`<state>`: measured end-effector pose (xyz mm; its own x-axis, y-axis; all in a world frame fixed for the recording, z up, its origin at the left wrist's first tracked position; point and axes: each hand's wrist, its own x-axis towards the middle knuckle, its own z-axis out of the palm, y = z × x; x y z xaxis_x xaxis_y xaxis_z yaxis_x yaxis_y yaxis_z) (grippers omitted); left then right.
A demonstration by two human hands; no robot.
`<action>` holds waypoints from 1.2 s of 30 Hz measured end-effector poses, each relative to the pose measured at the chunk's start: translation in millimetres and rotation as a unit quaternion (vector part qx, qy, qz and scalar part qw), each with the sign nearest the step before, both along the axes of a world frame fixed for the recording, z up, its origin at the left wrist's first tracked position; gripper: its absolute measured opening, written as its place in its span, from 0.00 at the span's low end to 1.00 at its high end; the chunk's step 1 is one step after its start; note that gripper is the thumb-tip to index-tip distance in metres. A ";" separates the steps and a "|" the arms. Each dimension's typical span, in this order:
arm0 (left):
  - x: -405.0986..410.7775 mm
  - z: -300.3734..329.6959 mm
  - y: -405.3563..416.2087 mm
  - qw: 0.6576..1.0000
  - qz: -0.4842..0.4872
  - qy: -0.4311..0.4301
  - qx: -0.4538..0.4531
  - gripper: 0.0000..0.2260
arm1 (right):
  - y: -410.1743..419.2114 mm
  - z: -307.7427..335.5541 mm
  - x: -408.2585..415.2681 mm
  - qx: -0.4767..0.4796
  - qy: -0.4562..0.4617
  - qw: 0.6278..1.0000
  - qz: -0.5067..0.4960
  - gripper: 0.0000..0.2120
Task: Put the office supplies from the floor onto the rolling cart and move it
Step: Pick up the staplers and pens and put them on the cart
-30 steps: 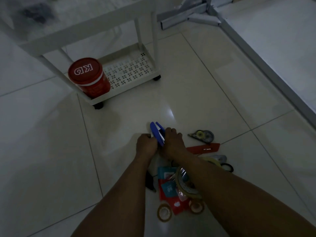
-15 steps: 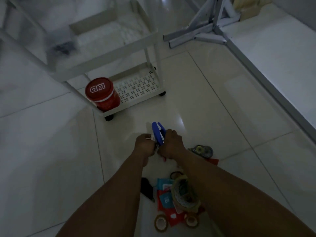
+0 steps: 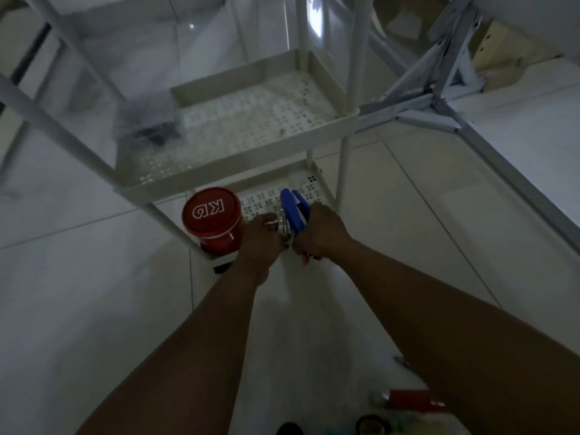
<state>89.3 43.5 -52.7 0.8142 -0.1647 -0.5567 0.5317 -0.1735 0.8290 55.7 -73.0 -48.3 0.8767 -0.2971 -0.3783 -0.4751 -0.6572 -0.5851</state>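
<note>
Both hands hold a blue stapler (image 3: 295, 208) together with a few small items, right at the front edge of the white rolling cart's (image 3: 238, 183) bottom shelf. My left hand (image 3: 262, 238) grips the small pieces on the left side. My right hand (image 3: 320, 232) wraps the stapler from the right. A red tub with a white-lettered lid (image 3: 213, 219) stands on the bottom shelf's front left corner, just left of my left hand. On the floor at the bottom edge lie a red utility knife (image 3: 411, 400) and a tape roll (image 3: 372, 425), partly hidden by my right forearm.
The cart's middle shelf (image 3: 251, 133) holds a blurred dark object (image 3: 147, 124) at its left. A white metal table frame (image 3: 439, 98) and a long white panel (image 3: 518, 158) lie to the right. A cardboard box (image 3: 496, 51) sits at the back right. Pale floor tiles surround everything.
Both hands have carried the blue stapler forward from above the floor pile to the cart's bottom shelf. The view has moved closer to the cart, and the floor supplies have slid to the bottom edge.
</note>
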 end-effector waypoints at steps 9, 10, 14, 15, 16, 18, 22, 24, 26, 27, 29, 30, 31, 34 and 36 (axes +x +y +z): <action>45.2 -12.3 -10.2 0.995 -0.053 -0.066 0.044 0.17 | -13.5 -9.2 58.5 -0.025 -0.022 0.999 0.013 0.32; 47.5 -15.4 -12.7 0.995 -0.053 -0.072 0.042 0.15 | -15.3 -10.8 62.1 -0.022 -0.025 0.999 0.012 0.31; 52.4 -21.5 -24.1 0.995 -0.027 -0.086 0.036 0.15 | -19.8 -21.2 70.9 -0.016 -0.042 0.999 -0.024 0.27; 53.1 -21.7 -26.5 0.995 -0.024 -0.088 0.042 0.15 | -19.6 -24.8 72.2 -0.016 -0.042 0.998 -0.034 0.27; 52.4 -20.3 -28.6 0.995 -0.025 -0.090 0.048 0.15 | -18.9 -28.9 73.4 -0.016 -0.039 0.998 -0.041 0.27; 52.1 -19.9 -29.1 0.993 -0.025 -0.095 0.061 0.12 | -15.3 -37.1 76.8 -0.014 -0.038 0.998 -0.048 0.27; 58.1 -28.4 -21.9 0.990 -0.021 -0.078 0.113 0.14 | -3.3 -46.2 85.2 0.013 -0.046 0.997 -0.062 0.31; 61.2 -31.6 -19.4 0.987 -0.033 -0.082 0.138 0.19 | 1.8 -48.5 89.3 0.028 -0.053 0.995 -0.085 0.32; 57.0 -27.7 -20.0 0.989 -0.044 -0.080 0.118 0.19 | 5.5 -51.2 91.2 0.040 -0.045 0.993 -0.102 0.31; 54.4 -24.8 -21.0 0.992 -0.047 -0.070 0.096 0.19 | 7.0 -51.7 91.1 0.045 -0.037 0.994 -0.098 0.30; 49.9 -23.2 -21.6 0.994 -0.047 -0.058 0.078 0.22 | 9.5 -52.8 87.5 0.034 -0.010 0.997 -0.070 0.32; 50.2 -25.6 -21.5 0.995 -0.046 -0.058 0.073 0.23 | 9.4 -53.3 85.7 0.016 0.006 0.998 -0.054 0.33; 52.6 -28.4 -21.7 0.995 -0.046 -0.061 0.069 0.21 | 8.8 -53.3 84.2 -0.006 0.024 0.999 -0.035 0.33; 54.6 -30.7 -18.0 0.985 -0.088 -0.086 0.117 0.13 | 6.5 -48.9 80.3 -0.016 0.068 0.997 0.046 0.33; 53.3 -31.1 -15.4 0.977 -0.122 -0.106 0.142 0.09 | 5.1 -43.5 73.0 0.006 0.044 0.996 0.078 0.21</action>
